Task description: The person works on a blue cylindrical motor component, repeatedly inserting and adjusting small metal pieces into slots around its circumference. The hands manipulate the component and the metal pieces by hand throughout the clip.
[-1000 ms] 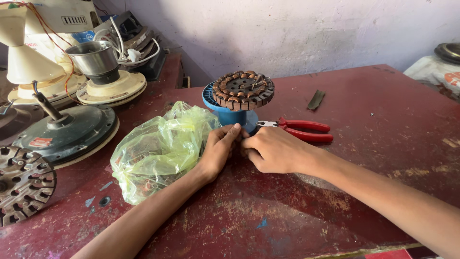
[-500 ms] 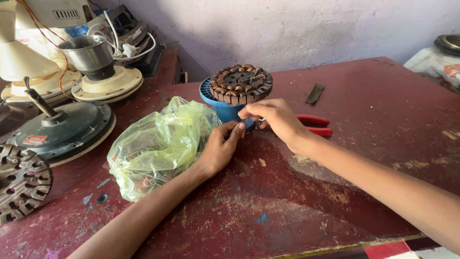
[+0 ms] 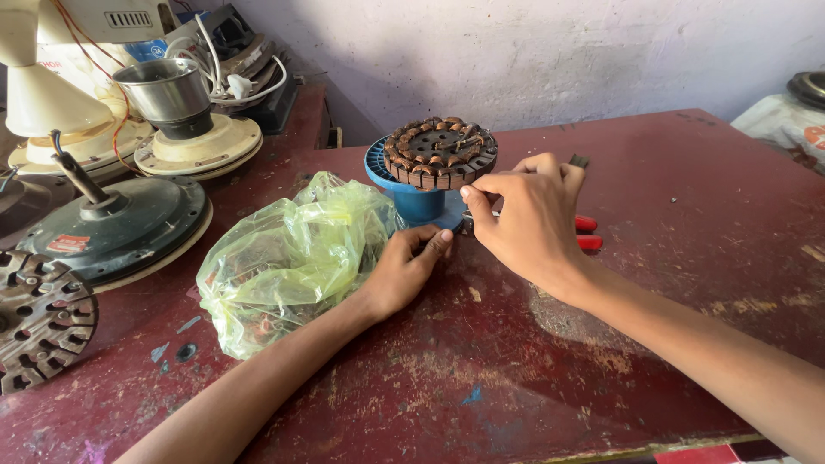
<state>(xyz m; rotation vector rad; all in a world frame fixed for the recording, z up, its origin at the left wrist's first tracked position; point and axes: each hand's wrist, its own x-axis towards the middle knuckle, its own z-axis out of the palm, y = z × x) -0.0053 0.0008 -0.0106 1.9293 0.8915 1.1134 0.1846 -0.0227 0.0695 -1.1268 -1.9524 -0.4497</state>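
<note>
Wound stator [image 3: 439, 151] sits on blue stand [image 3: 411, 199], upper centre of red worktop [image 3: 687, 258]. Right hand [image 3: 526, 222], fingers pinched narrow by stator rim, covers red pliers [image 3: 587, 233]. Left hand [image 3: 404, 268], fingers loosely curled, touches stand base. Yellow-green bag [image 3: 288, 258] just left; fan motors [image 3: 112, 225] far left.

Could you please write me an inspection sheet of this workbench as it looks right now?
Surface: red table, worn and scratched, paint patchy.
Job's things: wound stator sits on a blue stand.
Clutter: yellow-green plastic bag beside the stand; red-handled pliers partly hidden behind the right hand; fan motor housing, bare rotor and metal cup at left.
Grippers: left hand rests at the stand's base; right hand reaches to the stator's edge; any small item held cannot be told.
Cables: white cord and plug at back left.
Surroundings: pale plastered wall.
</note>
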